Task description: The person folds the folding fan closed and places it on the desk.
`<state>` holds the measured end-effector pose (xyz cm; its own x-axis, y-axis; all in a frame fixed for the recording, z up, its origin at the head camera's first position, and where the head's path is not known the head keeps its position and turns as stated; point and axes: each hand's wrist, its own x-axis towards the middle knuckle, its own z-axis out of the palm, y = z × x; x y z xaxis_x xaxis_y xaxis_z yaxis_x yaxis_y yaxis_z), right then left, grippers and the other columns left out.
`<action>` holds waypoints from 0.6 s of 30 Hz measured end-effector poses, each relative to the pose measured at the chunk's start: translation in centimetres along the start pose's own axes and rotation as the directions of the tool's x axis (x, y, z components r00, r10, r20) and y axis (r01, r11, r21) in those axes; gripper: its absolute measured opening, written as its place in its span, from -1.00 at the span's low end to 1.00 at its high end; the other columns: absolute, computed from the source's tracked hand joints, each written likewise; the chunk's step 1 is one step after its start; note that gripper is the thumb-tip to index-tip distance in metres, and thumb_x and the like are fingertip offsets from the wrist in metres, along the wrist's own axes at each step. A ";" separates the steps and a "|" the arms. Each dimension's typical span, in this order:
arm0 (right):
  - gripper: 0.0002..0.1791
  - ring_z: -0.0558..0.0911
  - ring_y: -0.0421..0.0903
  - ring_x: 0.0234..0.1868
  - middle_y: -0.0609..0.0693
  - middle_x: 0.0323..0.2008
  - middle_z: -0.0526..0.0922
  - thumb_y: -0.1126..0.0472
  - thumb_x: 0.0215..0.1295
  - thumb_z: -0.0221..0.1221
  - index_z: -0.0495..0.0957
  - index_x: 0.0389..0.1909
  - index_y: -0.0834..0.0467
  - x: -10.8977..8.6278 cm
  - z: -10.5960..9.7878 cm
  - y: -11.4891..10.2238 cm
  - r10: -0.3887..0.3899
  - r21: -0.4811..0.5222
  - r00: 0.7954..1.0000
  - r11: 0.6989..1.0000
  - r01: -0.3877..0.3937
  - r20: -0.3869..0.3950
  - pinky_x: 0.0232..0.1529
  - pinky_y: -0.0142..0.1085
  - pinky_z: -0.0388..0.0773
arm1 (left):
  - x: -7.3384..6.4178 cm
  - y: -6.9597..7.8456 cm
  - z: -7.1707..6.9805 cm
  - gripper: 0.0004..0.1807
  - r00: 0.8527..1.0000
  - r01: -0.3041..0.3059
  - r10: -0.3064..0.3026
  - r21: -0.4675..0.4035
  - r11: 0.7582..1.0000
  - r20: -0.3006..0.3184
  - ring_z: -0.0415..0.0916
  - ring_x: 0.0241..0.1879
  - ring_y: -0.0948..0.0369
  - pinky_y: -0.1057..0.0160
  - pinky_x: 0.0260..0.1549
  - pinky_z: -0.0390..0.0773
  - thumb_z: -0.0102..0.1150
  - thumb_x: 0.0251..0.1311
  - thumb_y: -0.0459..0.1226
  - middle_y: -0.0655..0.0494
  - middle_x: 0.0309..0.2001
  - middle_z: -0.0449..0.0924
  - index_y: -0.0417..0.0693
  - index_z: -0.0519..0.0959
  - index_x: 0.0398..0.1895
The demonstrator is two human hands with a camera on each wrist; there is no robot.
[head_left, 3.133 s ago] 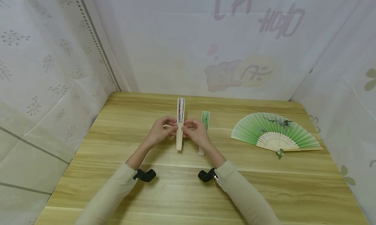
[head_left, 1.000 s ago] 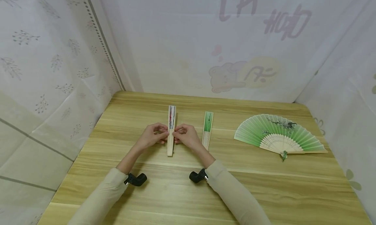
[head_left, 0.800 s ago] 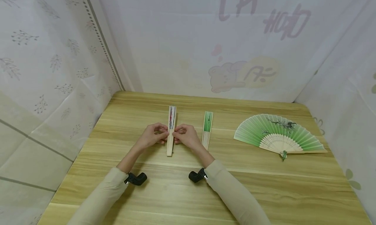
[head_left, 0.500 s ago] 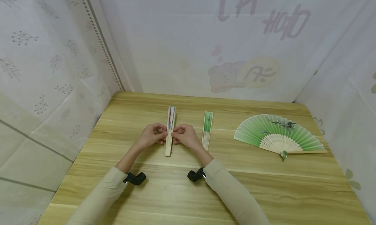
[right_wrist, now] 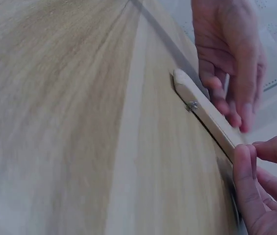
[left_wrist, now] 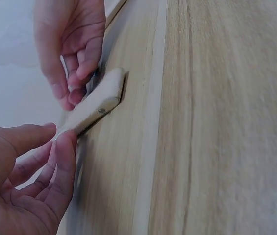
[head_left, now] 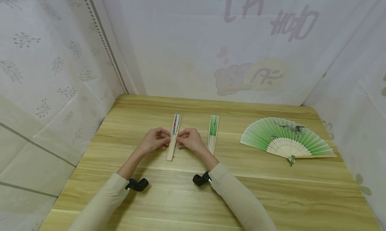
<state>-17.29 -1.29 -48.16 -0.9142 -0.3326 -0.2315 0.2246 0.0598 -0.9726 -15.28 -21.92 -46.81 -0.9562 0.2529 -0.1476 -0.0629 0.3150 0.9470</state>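
A closed folding fan, with pale wooden ribs and a white, red and grey printed top, lies slightly slanted on the wooden table. In both wrist views its riveted end shows on the tabletop. My left hand is at the fan's left edge, fingers loosely bent, fingertips beside the ribs. Along the opposite edge is my right hand, its thumb and fingertips right at the rib edge. A second closed fan, green, lies to the right of that hand, partly hidden by the wrist.
A spread green fan with a dark branch print and a green tassel lies on the right of the table. Black wrist-worn devices sit at both cuffs. Printed white curtains hang behind and at the sides.
Both hands carried the white and red fan left and toward the person, off the green closed fan's side. It has since sunk flat and turned, its lower end leftward; the fingers have loosened.
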 end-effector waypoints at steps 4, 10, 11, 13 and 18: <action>-0.82 0.71 -0.02 -0.45 0.34 -0.31 0.69 0.52 0.31 0.25 0.58 -0.11 0.51 -0.1 -0.9 -0.1 0.006 0.016 1.000 1.000 -0.006 0.004 -0.34 -0.22 0.72 | -0.4 0.0 -0.2 -0.71 1.000 0.016 -0.016 -0.007 1.000 -0.005 0.66 -0.26 -0.05 0.14 -0.37 0.72 0.20 0.38 -0.49 -0.33 -0.14 0.61 -0.53 0.47 0.08; -0.77 0.72 0.02 -0.39 0.34 -0.26 0.68 0.46 0.35 0.27 0.57 -0.05 0.50 -0.4 -2.5 -0.3 -0.010 -0.004 1.000 1.000 0.010 0.015 -0.30 -0.21 0.72 | -0.5 0.0 -0.2 -0.69 1.000 0.008 -0.008 -0.011 1.000 0.003 0.66 -0.26 -0.07 0.13 -0.37 0.72 0.22 0.39 -0.46 -0.34 -0.14 0.61 -0.52 0.47 0.09; -0.76 0.73 0.03 -0.37 0.33 -0.25 0.68 0.44 0.35 0.28 0.57 -0.04 0.49 -0.4 -2.8 -0.2 -0.013 -0.011 1.000 1.000 0.014 0.019 -0.29 -0.20 0.72 | -0.5 0.1 -0.1 -0.69 1.000 0.006 -0.006 -0.011 1.000 0.004 0.66 -0.26 -0.08 0.13 -0.37 0.72 0.22 0.39 -0.46 -0.34 -0.14 0.61 -0.52 0.48 0.09; -0.73 0.73 0.09 -0.33 0.37 -0.21 0.67 0.42 0.37 0.27 0.56 0.00 0.50 -0.5 -3.4 -0.2 -0.020 -0.019 0.999 1.000 0.021 0.032 -0.26 -0.18 0.72 | -0.4 0.2 0.0 -0.70 1.000 0.003 -0.003 -0.013 1.000 0.006 0.65 -0.27 -0.07 0.12 -0.37 0.72 0.22 0.39 -0.45 -0.33 -0.15 0.61 -0.50 0.48 0.08; -0.69 0.73 0.10 -0.29 0.44 -0.16 0.64 0.43 0.40 0.25 0.53 0.05 0.54 -0.9 -4.8 -0.7 -0.040 -0.023 0.998 0.999 0.041 0.054 -0.21 -0.14 0.72 | 0.1 0.6 0.5 -0.73 1.000 -0.020 0.020 -0.002 1.000 0.007 0.66 -0.28 -0.05 0.12 -0.37 0.72 0.21 0.41 -0.43 -0.29 -0.16 0.61 -0.46 0.50 0.07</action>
<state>-18.25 3.52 -47.39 -0.9030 -0.3846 -0.1913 0.1790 0.0679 -0.9815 -15.25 -21.30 -46.38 -0.9553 0.2652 -0.1304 -0.0441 0.3082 0.9503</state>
